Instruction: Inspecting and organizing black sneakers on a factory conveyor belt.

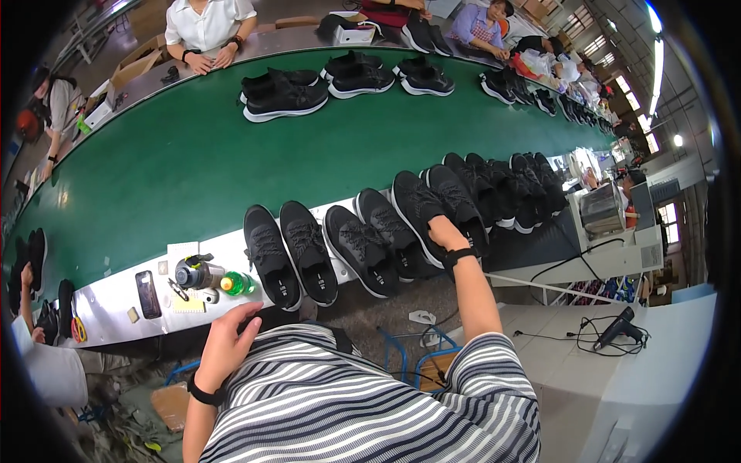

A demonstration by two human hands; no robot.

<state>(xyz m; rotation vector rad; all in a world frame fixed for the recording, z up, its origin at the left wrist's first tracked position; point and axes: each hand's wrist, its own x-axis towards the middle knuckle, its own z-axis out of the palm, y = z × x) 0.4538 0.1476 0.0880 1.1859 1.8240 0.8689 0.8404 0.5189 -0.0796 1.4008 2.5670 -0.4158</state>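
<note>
Black lace-up sneakers with white soles stand in a row along the near edge of the green worktable [193, 162]. My right hand [445, 234] reaches into the opening of one black sneaker [415, 202], its fingers curled at the collar and partly hidden. Right beside that shoe stands another sneaker [455, 193]. My left hand [231, 339] is in front of my body, near the table edge, fingers loosely stretched and holding nothing. Closest to it are a left-end sneaker [270, 251] and a green-and-yellow bottle [238, 284].
A dark flask [197, 272], a phone [148, 293] and yellow-handled scissors [78, 328] lie on the white ledge. Across the table are more sneakers [284, 96] and a person in a white shirt [208, 27]. A heat gun [617, 329] with its cable lies at right.
</note>
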